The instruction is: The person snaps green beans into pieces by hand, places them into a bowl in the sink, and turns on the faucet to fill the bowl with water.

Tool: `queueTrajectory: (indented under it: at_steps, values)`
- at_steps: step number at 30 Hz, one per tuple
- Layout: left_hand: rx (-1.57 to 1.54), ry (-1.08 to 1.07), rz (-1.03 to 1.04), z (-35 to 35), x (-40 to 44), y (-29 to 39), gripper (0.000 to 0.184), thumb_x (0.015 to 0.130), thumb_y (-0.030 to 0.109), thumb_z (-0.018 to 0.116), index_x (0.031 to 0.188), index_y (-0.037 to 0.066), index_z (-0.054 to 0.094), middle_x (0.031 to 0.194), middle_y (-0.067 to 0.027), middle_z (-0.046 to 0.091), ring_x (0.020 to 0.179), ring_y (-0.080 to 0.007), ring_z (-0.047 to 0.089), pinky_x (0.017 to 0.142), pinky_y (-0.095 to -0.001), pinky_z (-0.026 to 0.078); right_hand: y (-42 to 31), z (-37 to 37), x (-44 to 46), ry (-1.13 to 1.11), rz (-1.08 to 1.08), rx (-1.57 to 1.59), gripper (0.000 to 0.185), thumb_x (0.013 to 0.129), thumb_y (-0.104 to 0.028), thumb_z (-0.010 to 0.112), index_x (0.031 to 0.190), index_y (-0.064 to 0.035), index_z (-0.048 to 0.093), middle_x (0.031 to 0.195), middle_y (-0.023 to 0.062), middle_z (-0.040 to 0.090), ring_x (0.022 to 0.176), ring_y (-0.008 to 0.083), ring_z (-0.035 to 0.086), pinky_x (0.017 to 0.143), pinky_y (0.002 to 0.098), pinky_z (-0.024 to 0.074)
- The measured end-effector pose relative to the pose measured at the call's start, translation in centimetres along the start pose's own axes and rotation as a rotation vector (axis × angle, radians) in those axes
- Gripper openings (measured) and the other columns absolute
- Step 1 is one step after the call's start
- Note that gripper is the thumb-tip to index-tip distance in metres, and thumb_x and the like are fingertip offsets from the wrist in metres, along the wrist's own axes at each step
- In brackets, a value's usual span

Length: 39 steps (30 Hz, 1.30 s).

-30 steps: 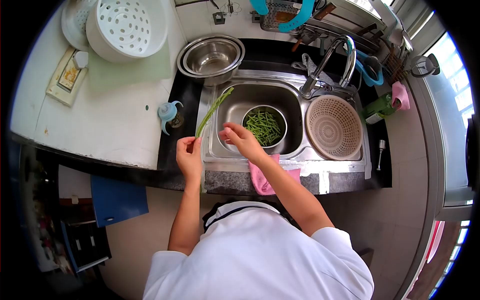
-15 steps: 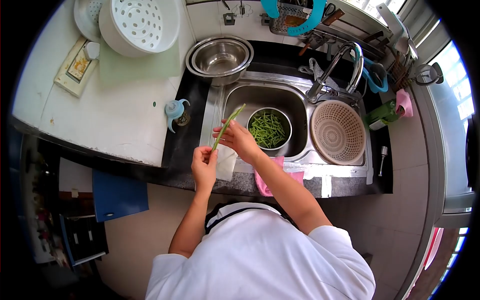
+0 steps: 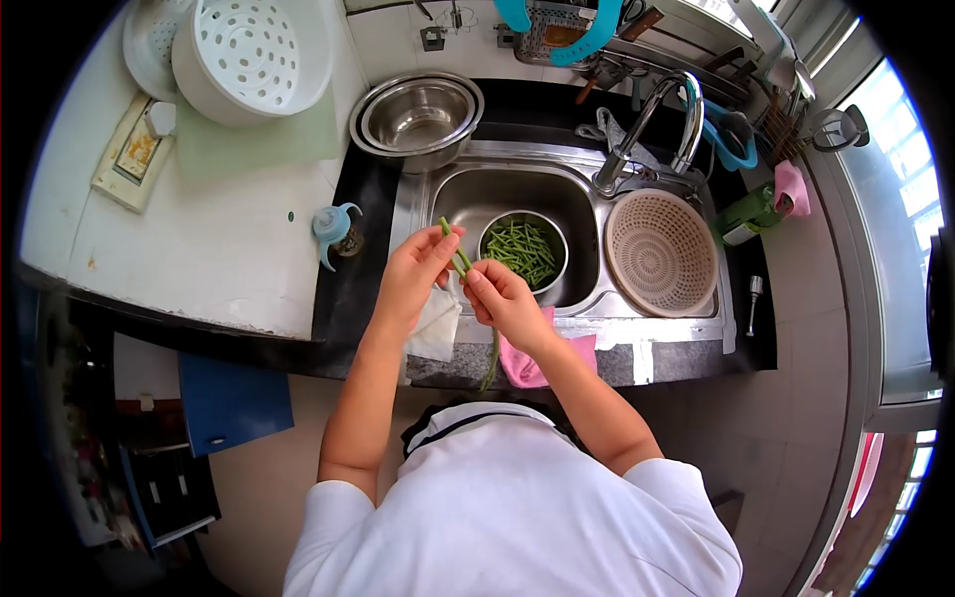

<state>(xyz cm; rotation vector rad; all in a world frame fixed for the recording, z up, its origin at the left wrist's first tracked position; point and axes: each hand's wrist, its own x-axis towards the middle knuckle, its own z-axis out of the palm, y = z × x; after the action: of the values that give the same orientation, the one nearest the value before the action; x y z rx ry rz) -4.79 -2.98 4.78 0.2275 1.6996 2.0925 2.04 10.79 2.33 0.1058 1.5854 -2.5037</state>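
A long green bean (image 3: 460,263) spans the small gap between my two hands. My left hand (image 3: 416,267) pinches it, and a short end sticks up above the fingertips. Close by, my right hand (image 3: 505,301) also has its fingers closed on the bean, and a long green length hangs below that hand over the counter edge. Whether the bean is whole or snapped is hidden by the fingers. Just beyond my right hand, a round steel pot (image 3: 564,261) stands in the sink (image 3: 468,196) with many cut green bean pieces (image 3: 522,251) inside.
A beige colander (image 3: 662,254) sits right of the sink below the faucet (image 3: 686,139). Nested steel bowls (image 3: 418,114) stand at the back left, near a blue-handled bottle (image 3: 333,229). A white cloth (image 3: 435,328) and pink cloth (image 3: 522,365) lie on the front edge.
My left hand has moved up and my right hand down toward the front edge, swapping which is higher. The bean, upright and extended before, is now gripped between both hands, one part hanging down.
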Motion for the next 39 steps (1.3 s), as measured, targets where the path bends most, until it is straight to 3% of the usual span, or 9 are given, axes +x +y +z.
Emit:
queueTrajectory:
  at_steps: [11,15,18,21,23,27,31,34,39]
  values:
    - [-0.094,0.2,0.187,4.6,-1.8,-3.8,0.015,0.079,0.008,0.066,0.091,-0.001,0.061,0.078,-0.0043,0.061,0.063,-0.0078,0.053,0.055,-0.018,0.043,0.3,-1.6,0.0,0.238,-0.152,0.428,0.02,0.093,-0.023,0.046,0.084,-0.0058,0.047,0.065,-0.0013,0.043,0.048,0.0062,0.035,0.043,0.0198,0.0265]
    - [0.023,0.274,0.346,5.2,-2.4,-4.0,0.013,0.076,0.005,0.069,0.086,0.001,0.062,0.074,-0.0023,0.059,0.062,-0.0068,0.051,0.055,-0.0178,0.041,0.8,-0.8,0.6,0.272,-0.149,0.425,0.02,0.093,-0.024,0.046,0.083,-0.0069,0.048,0.066,-0.0007,0.045,0.054,0.0091,0.044,0.05,0.0222,0.0368]
    - [0.548,0.2,0.819,4.8,-3.5,-3.0,0.015,0.072,0.005,0.072,0.081,0.003,0.061,0.08,-0.0057,0.059,0.066,-0.0092,0.052,0.056,-0.0191,0.041,0.1,-1.9,1.9,0.406,-0.109,0.466,0.022,0.094,-0.025,0.045,0.081,-0.0073,0.047,0.067,0.0,0.048,0.056,0.0104,0.047,0.054,0.0231,0.0408]
    - [0.407,0.063,0.697,5.2,-4.6,-2.4,0.014,0.078,0.011,0.068,0.083,0.003,0.058,0.077,-0.0058,0.059,0.061,-0.0092,0.052,0.052,-0.0207,0.043,-1.6,-2.7,2.1,0.483,-0.107,0.457,0.021,0.094,-0.024,0.043,0.083,-0.0067,0.049,0.067,0.0001,0.05,0.055,0.0106,0.046,0.053,0.0231,0.0402]
    - [0.014,0.104,0.21,4.0,-3.5,-2.7,0.015,0.087,0.017,0.057,0.09,0.002,0.056,0.078,-0.0043,0.058,0.056,-0.0063,0.047,0.048,-0.0182,0.04,-1.8,-2.7,1.3,0.189,-0.025,0.204,0.021,0.094,-0.024,0.044,0.085,-0.0059,0.051,0.066,-0.0003,0.05,0.051,0.0092,0.044,0.048,0.0215,0.0364]
    - [-0.049,0.086,0.096,2.0,-0.7,-0.8,0.023,0.091,0.021,0.051,0.102,0.002,0.058,0.076,-0.0026,0.054,0.053,-0.0039,0.044,0.047,-0.0161,0.037,-1.2,-1.5,0.0,0.036,0.04,0.092,0.021,0.092,-0.025,0.048,0.087,-0.0059,0.054,0.06,-0.0042,0.042,0.046,0.0024,0.03,0.04,0.0182,0.022]
    - [-0.05,0.038,0.08,1.1,0.2,-0.3,0.019,0.088,0.018,0.055,0.096,0.002,0.062,0.076,-0.0013,0.054,0.054,-0.0041,0.044,0.049,-0.0166,0.036,-0.3,-1.1,0.1,0.077,0.0,-0.039,0.019,0.09,-0.024,0.05,0.085,-0.0066,0.055,0.059,-0.0054,0.041,0.047,0.0021,0.03,0.041,0.0172,0.0213]
    - [0.514,0.15,0.564,3.2,-1.0,-1.4,0.009,0.078,0.008,0.064,0.086,0.003,0.064,0.078,-0.004,0.057,0.065,-0.0126,0.053,0.056,-0.0229,0.042,-0.9,-1.9,0.4,0.172,0.025,0.24,0.017,0.09,-0.021,0.048,0.082,-0.0064,0.052,0.057,-0.0043,0.038,0.045,0.0048,0.03,0.04,0.0193,0.0218]
    - [0.278,0.103,0.473,4.1,-2.6,-3.3,0.011,0.085,0.011,0.058,0.089,0.002,0.06,0.08,-0.0046,0.057,0.063,-0.0095,0.051,0.055,-0.0204,0.041,-2.5,-4.6,1.4,0.28,-0.094,0.469,0.018,0.092,-0.021,0.042,0.082,-0.0074,0.046,0.058,-0.0013,0.038,0.046,0.0096,0.031,0.044,0.0227,0.0269]
